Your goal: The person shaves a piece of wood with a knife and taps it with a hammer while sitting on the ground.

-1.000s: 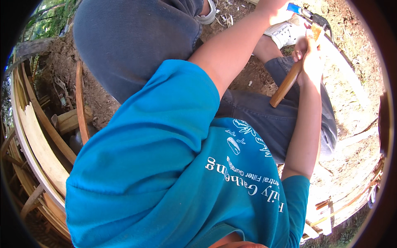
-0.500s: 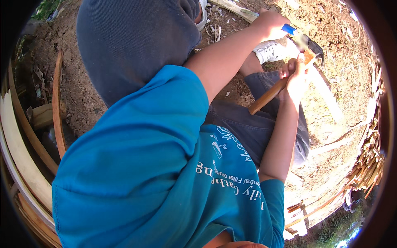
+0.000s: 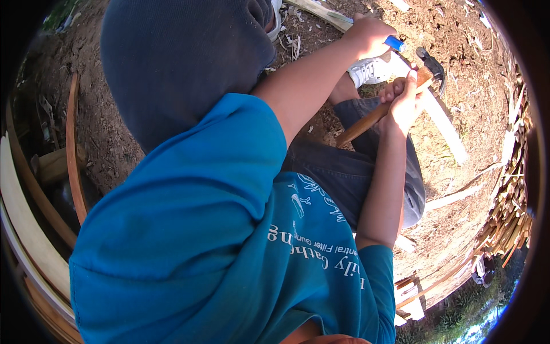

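Observation:
My left hand (image 3: 371,37) is closed around a blue-handled tool (image 3: 395,43), which looks like a chisel. Its narrow metal blade (image 3: 340,17) points away to the upper left, over a pale wood strip (image 3: 318,10). A claw hammer (image 3: 366,125) with a wooden handle and dark head is gripped by my right hand (image 3: 403,103), high on the handle near the head. The hammer's head (image 3: 433,66) is just right of the blue handle's end, with a small gap between them. My left fingers partly hide where the tool meets the wood.
A sunlit pale strip (image 3: 447,126) lies on the dirt beyond my right hand. A pile of thin wood sticks (image 3: 510,212) lies at the far right. Long boards (image 3: 28,212) bend along the left rim. My white shoe (image 3: 369,71) is below my left hand.
The hammer's head was blurred close to the blue handle's end; now it is sharp and slightly apart from it. The whole view has shifted a little. Both hands keep their grips.

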Demonstrator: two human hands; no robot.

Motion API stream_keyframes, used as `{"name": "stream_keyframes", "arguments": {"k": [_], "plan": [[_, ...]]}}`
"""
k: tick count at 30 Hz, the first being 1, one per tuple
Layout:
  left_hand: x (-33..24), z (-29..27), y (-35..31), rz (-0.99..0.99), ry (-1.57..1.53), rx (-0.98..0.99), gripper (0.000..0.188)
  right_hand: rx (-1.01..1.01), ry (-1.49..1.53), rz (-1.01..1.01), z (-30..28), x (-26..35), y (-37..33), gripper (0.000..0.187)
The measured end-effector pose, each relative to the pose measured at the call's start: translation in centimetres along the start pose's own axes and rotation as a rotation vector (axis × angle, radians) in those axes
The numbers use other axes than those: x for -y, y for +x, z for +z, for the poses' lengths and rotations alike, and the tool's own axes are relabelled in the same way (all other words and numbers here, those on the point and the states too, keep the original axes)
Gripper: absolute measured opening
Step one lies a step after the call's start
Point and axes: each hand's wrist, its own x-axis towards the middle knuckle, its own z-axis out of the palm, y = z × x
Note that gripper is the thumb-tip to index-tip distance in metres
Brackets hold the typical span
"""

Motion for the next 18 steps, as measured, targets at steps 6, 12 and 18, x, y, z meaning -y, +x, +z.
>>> {"name": "stream_keyframes", "arguments": {"k": [6,12,18], "plan": [[1.3,1.4,0.0,0.073,-0.065,-0.123,0.028,0.046,0.014,0.033,-0.1,0.1,0.2,0.012],[0.3,-0.6,0.2,-0.440,-1.620,0.059,0.023,0.092,0.033,0.043,-0.7,-0.4,0.5,0.015],[-0.9,-0.6,-0.3,-0.593,-2.005,0.022,0.027,0.135,-0.009,0.121,-1.6,-0.4,1.0,0.017]]}}
